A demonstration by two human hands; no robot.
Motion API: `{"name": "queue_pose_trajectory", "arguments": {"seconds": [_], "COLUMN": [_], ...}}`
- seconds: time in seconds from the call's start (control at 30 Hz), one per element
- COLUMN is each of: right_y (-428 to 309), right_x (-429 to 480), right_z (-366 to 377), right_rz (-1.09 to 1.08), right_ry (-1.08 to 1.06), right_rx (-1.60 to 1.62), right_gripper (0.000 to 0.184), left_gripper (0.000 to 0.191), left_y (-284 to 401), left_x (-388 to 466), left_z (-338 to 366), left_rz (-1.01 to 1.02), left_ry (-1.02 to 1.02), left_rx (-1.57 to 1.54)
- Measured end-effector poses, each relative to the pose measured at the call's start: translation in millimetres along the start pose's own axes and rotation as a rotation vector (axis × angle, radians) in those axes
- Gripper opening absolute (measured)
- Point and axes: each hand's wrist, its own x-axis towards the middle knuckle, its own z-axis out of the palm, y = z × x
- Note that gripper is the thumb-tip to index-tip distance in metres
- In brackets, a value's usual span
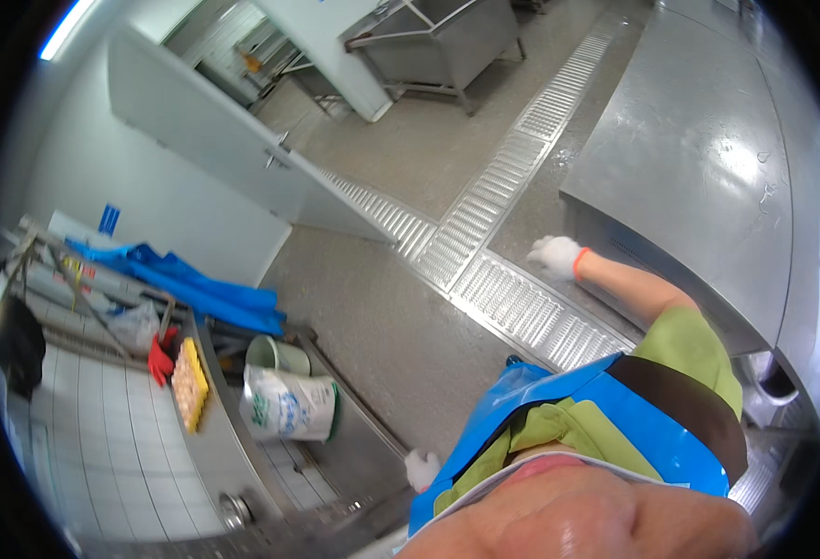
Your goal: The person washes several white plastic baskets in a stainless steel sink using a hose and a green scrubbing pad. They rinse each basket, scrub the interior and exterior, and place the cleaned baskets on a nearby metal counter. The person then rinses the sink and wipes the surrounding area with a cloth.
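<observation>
My right hand (556, 257), in a white knit glove with an orange cuff, hangs over the floor beside the stainless steel counter (689, 154). Its fingers are loosely bent, and nothing shows in them. At the lower middle, my left hand (422, 469), also in a white glove, is near the edge of a steel shelf (375, 447) and partly cut off by my blue apron (500, 412); its grip cannot be made out. A white printed bag (291, 405) stands on that shelf next to a pale green bucket (277, 355).
A yellow sponge-like block (192, 384), red gloves (163, 356) and a blue plastic sheet (186, 279) lie at the left. A metal drain grate (493, 195) crosses the floor. An open door (228, 133) and a steel sink (445, 56) stand farther off.
</observation>
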Motion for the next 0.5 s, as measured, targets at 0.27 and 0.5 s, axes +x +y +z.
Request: {"name": "queue_pose_trajectory", "arguments": {"seconds": [0.27,0.5], "right_y": [95.4,202.2], "right_x": [-7.7,66.0], "right_z": [-69.2,-88.4], "right_rz": [0.443,0.71], "right_ry": [0.461,0.63], "right_rx": [0.055,0.035], "right_gripper": [0.022,0.02], "left_gripper": [0.033,0.035], "left_y": [321.8,548.3], "left_x": [259.2,380.3], "left_z": [-141.8,-112.2], "left_rz": [0.742,1.06], "left_ry": [0.233,-0.059], "left_rx": [-0.073,0.015]}}
